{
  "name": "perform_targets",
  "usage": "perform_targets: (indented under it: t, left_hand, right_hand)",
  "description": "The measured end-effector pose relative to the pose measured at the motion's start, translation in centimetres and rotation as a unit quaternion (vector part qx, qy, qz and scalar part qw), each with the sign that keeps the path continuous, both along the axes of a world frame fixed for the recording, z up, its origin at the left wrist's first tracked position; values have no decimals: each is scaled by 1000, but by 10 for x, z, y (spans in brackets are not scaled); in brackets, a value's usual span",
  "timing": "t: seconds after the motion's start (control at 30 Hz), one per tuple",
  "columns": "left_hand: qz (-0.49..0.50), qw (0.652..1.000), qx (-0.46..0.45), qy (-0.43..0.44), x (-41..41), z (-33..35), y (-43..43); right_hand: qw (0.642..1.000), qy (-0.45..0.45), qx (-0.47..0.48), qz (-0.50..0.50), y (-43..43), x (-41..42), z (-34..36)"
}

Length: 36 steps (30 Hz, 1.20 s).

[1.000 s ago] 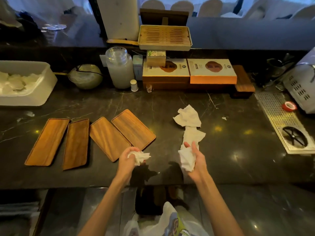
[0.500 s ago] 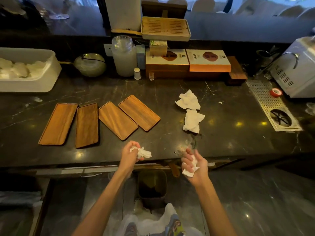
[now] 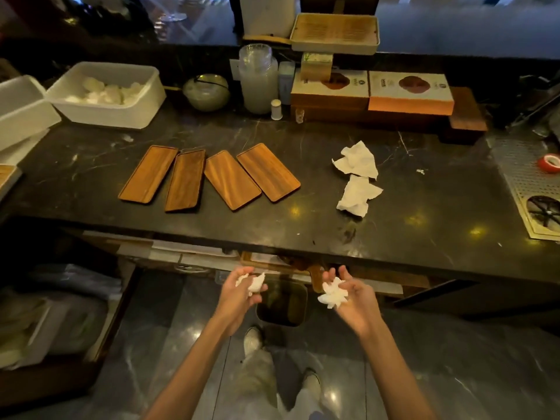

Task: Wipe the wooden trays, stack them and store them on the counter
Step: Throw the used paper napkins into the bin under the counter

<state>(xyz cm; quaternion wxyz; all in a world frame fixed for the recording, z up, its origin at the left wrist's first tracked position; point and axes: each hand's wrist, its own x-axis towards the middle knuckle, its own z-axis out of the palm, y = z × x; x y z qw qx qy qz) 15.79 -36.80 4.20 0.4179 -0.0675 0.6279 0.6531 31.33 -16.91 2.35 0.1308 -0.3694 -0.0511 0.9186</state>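
Dark marble counter (image 3: 303,231) is carrying the four wooden trays (image 3: 231,180) side by side, their long axes running away from the person and slightly splayed. They are lying up and to the left of both hands, so the left hand (image 3: 239,294) is sitting nearer. It is curling around a tissue wad (image 3: 253,283). The right hand (image 3: 348,298) is loosely cupping a second tissue wad (image 3: 331,294), fingers half spread. Both hands are hanging below the counter edge over a bin (image 3: 281,301), having dropped back from the countertop since a second ago.
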Motion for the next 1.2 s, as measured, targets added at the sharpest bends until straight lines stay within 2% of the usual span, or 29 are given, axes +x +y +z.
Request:
perform_targets:
  t: [0.17,0.33,0.5,0.63,0.73,0.9,1.07,1.17,1.2]
  left_hand:
    - [-5,999,-42,21,23,-14,-18]
    - [-27,994,-95,51,21,-48,-14]
    - [-68,991,-119,7,2,-139,-8]
    - [-119,983,-139,8,-14,-225,-7]
    - [-133,981,-144,-8,-28,-291,-3]
    - [-180,968,-169,50,-44,-395,-2]
    - [-239,942,-218,86,-55,-479,3]
    - [-315,909,-255,101,-63,-526,5]
    - [-365,885,-263,120,-65,-542,4]
  right_hand:
    - [997,2,-33,-68,-20,9,-8]
    - [994,-103,-2,-22,-40,14,-39]
    - [984,-135,-91,-74,-59,5,-112]
    - [974,-190,-73,-104,-78,-21,-198]
    - [974,-176,-62,-126,-84,-36,-269]
    - [984,-160,-2,-74,-87,-48,-366]
    - [961,-265,77,1,-90,-59,-448]
    - [946,-280,145,69,-91,-69,-489]
    - [925,-307,193,114,-92,-73,-504]
